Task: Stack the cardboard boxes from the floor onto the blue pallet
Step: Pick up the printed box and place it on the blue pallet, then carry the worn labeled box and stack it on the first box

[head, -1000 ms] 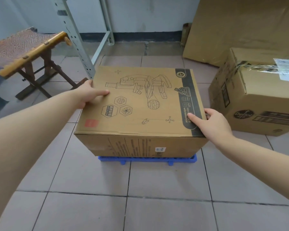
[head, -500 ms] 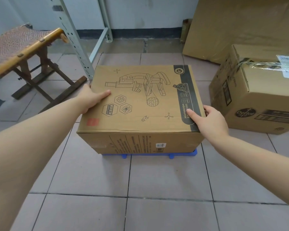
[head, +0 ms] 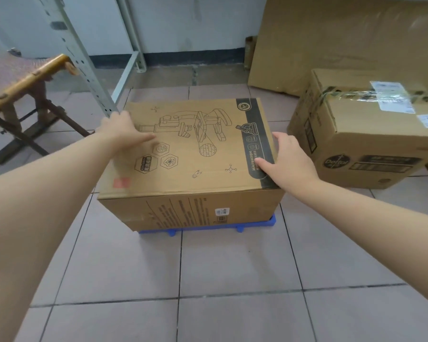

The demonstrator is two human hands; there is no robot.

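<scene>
A cardboard box printed with a microscope drawing (head: pixel 195 156) sits on the low blue pallet (head: pixel 255 224), of which only the front edge shows beneath it. My left hand (head: pixel 124 134) is blurred and lies flat over the left part of the box top, fingers spread and pointing right, gripping nothing. My right hand (head: pixel 289 161) is at the box's right edge, thumb on the black stripe and fingers down the side. A second, taped cardboard box (head: pixel 371 134) stands on the floor tiles to the right, a short gap from the pallet.
A large flat cardboard sheet (head: pixel 344 40) leans against the back wall behind the taped box. A wooden stool with a woven seat (head: pixel 17 80) stands at the left. A grey metal rack post (head: pixel 84 62) slants down just behind the box's left corner.
My left hand has left the box's left edge and slid inward across the top. The right hand has stayed at the right edge. The box rests on the pallet as before.
</scene>
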